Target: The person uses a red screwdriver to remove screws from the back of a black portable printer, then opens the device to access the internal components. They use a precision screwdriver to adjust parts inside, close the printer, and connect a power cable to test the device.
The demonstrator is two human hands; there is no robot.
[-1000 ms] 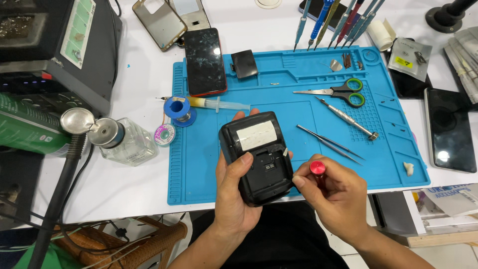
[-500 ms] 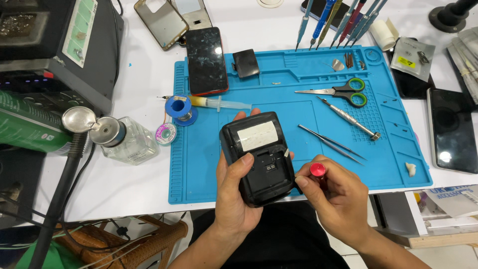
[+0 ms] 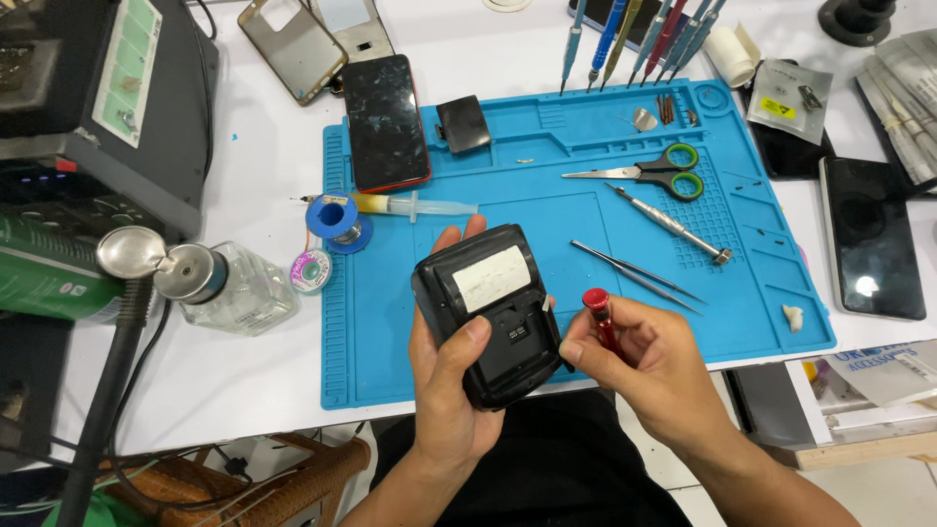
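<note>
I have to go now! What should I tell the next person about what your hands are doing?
Left hand: holds the black device over the near edge of the blue mat, thumb on its back.
Right hand: grips a red-handled screwdriver, tip hidden at the device's right side.
On the mat: tweezers, scissors, a phone.
Done: device is picked up, casing looks closed.
Left: cannot tell which screws are out.

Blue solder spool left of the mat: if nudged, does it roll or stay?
The solder spool seems to rest on a flat flange, so it would likely slide, not roll. It looks small and probably light. Its loose wire end may drag against the syringe.
</note>
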